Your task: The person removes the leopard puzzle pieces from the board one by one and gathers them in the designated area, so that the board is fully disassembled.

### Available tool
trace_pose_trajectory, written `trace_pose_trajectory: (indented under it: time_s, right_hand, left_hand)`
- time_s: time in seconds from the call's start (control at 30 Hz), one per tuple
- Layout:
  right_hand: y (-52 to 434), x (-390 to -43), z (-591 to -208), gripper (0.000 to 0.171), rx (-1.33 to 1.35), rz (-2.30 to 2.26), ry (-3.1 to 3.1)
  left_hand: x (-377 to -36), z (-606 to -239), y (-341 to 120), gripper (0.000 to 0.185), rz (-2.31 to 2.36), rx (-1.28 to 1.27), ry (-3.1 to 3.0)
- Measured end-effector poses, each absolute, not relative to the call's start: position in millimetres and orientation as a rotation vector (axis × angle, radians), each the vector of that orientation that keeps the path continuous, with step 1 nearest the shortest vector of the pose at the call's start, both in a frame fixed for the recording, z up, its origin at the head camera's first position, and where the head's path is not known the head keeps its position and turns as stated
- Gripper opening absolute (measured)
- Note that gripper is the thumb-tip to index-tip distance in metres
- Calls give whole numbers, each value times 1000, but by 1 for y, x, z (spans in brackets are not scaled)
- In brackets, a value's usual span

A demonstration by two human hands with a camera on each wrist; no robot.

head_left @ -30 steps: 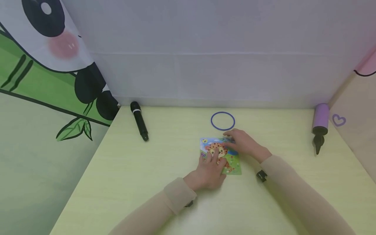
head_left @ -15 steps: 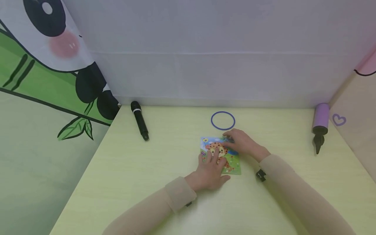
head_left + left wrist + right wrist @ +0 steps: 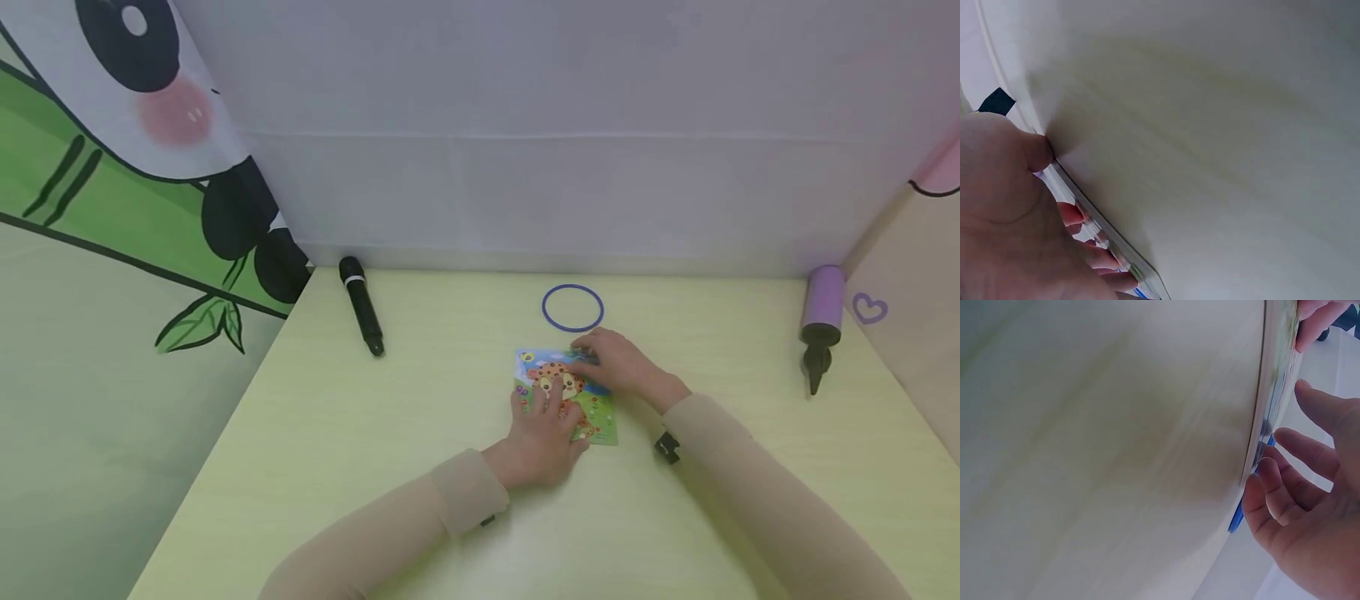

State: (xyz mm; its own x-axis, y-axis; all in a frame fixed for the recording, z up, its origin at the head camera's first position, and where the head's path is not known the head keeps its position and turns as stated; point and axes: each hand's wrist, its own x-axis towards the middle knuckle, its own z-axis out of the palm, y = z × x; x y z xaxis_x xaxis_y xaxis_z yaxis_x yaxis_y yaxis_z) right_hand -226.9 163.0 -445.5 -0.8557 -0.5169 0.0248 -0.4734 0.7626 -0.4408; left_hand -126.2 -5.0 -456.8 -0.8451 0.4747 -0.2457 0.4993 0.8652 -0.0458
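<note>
A square picture board (image 3: 600, 423) with a cartoon leopard on blue sky and green grass lies flat on the table. My left hand (image 3: 542, 442) rests on its lower left part, fingers spread over the leopard, the thumb along the near edge. In the left wrist view, the thumb (image 3: 1038, 152) is right at the board's rim. My right hand (image 3: 618, 362) is at the far right corner, its thumb over the picture. The right wrist view shows loosely bent fingers (image 3: 1285, 497) touching that corner, where they partly cover the picture.
A blue ring (image 3: 573, 308) lies just beyond the board. At the back left is a black microphone (image 3: 362, 307). A purple hand pump (image 3: 822, 308) with a black nozzle lies at the right edge of the table (image 3: 420, 383), with a pale backdrop (image 3: 525, 192) behind.
The left thumb has stretched out and drawn back slightly along the board's near edge. The right hand stays at the far corner. The whole head view has shifted a little.
</note>
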Motion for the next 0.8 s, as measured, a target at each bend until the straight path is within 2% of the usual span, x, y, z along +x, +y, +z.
trace_pose_trajectory:
  time_s: [0.43, 0.8]
  right_hand:
    - [150, -233, -445, 38, -912, -705, 2797]
    - [133, -239, -447, 29, -856, -778, 2751]
  left_hand:
    - [-123, -457, -7, 59, -223, 759, 2795]
    - [-123, -454, -7, 62, -259, 769, 2772]
